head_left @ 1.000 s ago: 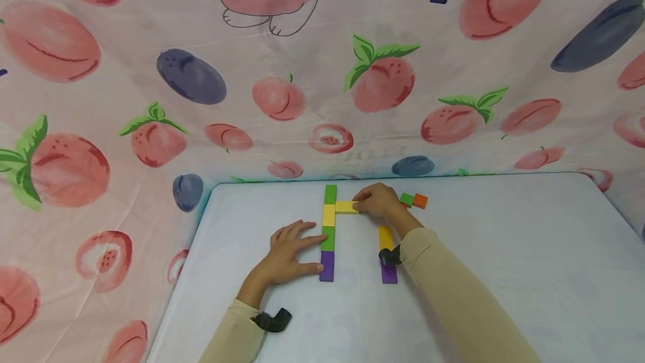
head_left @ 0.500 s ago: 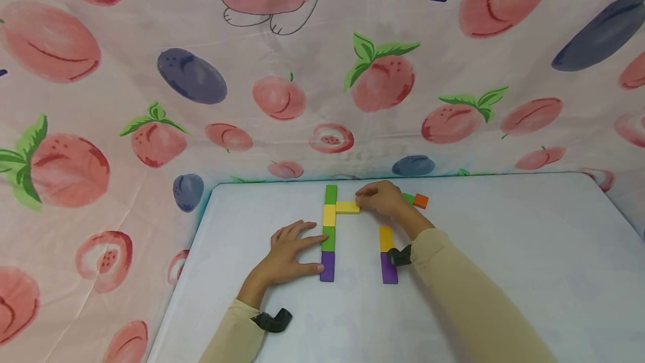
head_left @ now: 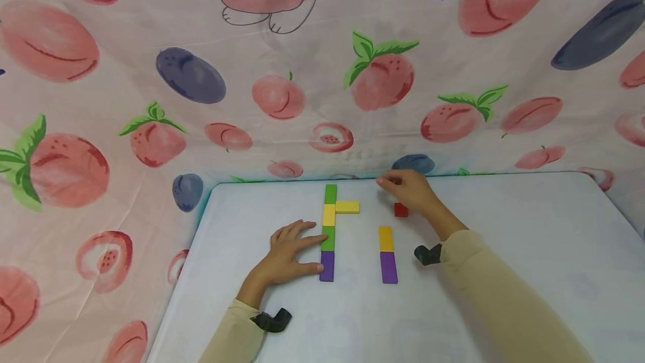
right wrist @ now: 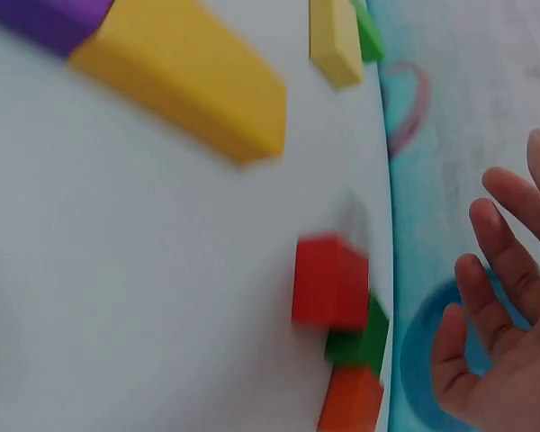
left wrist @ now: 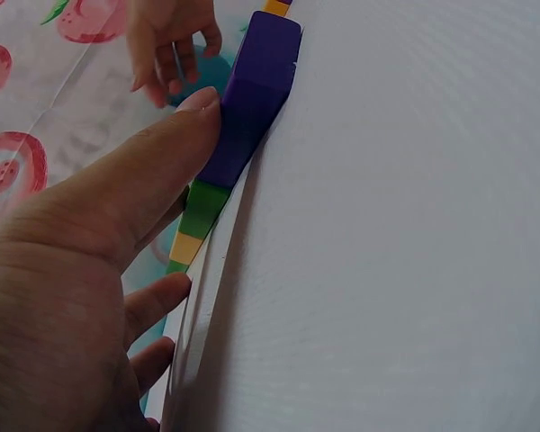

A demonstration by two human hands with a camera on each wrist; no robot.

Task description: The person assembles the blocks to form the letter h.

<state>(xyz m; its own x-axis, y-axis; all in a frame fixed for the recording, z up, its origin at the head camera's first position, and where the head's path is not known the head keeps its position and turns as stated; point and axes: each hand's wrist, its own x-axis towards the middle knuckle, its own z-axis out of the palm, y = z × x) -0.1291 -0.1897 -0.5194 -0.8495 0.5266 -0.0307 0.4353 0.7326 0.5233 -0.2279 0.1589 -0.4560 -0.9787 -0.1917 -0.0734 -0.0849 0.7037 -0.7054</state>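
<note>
Touching the left column with my left hand (head_left: 287, 259), fingers spread: index at the green block (head_left: 328, 240), thumb at the left purple block (head_left: 327, 266), near end. Farther along that line: yellow block (head_left: 329, 215), then far green block (head_left: 330, 194). Yellow bar (head_left: 347, 207) sticks out right from the yellow block. My right hand (head_left: 409, 189) is raised at the far side, fingers loosely bent, gripping nothing, near the red cube (head_left: 401, 210); green cube (right wrist: 360, 340) and orange cube (right wrist: 351, 400) sit by it. Right column: orange-yellow block (head_left: 385, 238) far, right purple block (head_left: 388, 268) near.
</note>
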